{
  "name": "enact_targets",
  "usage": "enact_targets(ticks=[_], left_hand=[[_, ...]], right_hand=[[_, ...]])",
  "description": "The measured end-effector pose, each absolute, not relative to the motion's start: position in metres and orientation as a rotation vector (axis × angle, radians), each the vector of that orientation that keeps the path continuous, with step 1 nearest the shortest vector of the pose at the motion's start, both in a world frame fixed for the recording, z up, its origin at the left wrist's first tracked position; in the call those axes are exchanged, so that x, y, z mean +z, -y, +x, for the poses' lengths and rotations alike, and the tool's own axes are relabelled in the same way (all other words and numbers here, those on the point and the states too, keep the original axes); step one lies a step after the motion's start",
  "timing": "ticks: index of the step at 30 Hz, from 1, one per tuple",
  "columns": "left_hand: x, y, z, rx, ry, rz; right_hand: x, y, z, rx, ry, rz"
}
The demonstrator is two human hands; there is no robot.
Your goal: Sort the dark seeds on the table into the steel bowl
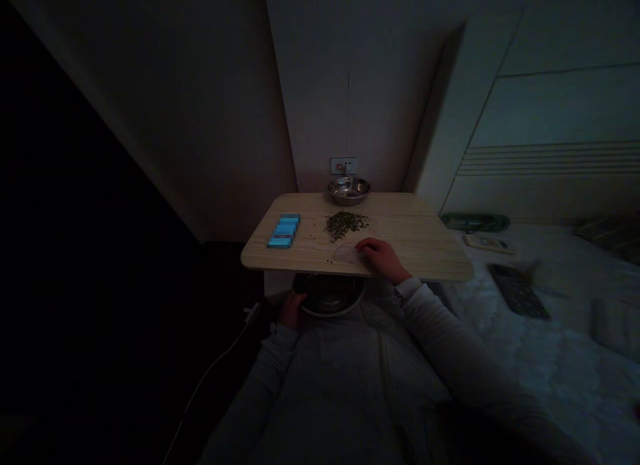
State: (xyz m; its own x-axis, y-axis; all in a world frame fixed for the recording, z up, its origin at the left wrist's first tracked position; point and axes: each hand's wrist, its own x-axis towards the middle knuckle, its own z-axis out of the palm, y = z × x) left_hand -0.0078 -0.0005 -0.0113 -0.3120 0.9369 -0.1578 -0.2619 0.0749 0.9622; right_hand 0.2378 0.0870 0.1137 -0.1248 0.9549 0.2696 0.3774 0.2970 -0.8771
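Observation:
My right hand [383,258] is closed on a thin, pale, half-round piece [346,253], which looks like a flat scraper; its exact kind is hard to make out in the dim light. It lies low over the front of a small wooden tabletop [425,238]. Just beyond it spreads a pile of small dark-green grains [345,223], with a few loose ones scattered left and near the front edge. Below that edge, at my lap, my left hand [293,310] grips the left rim of a round bowl [330,295] with a dark inside.
A shiny steel bowl [349,191] stands at the table's back, under a wall socket [344,165]. A lit phone [284,231] lies on the left. To the right is a bed [475,331] with a dark flat item [519,290]. A white cable [210,371] runs along the left.

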Motion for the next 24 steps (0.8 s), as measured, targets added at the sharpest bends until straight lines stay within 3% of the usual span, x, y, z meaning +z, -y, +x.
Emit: enact_targets(ticks=[24], left_hand=[[-0.0031,0.0047,-0.0122,1.41,-1.307,0.788]], right_hand=[[0.1116,-0.089,0.2391,0.827,1.668,-1.2]])
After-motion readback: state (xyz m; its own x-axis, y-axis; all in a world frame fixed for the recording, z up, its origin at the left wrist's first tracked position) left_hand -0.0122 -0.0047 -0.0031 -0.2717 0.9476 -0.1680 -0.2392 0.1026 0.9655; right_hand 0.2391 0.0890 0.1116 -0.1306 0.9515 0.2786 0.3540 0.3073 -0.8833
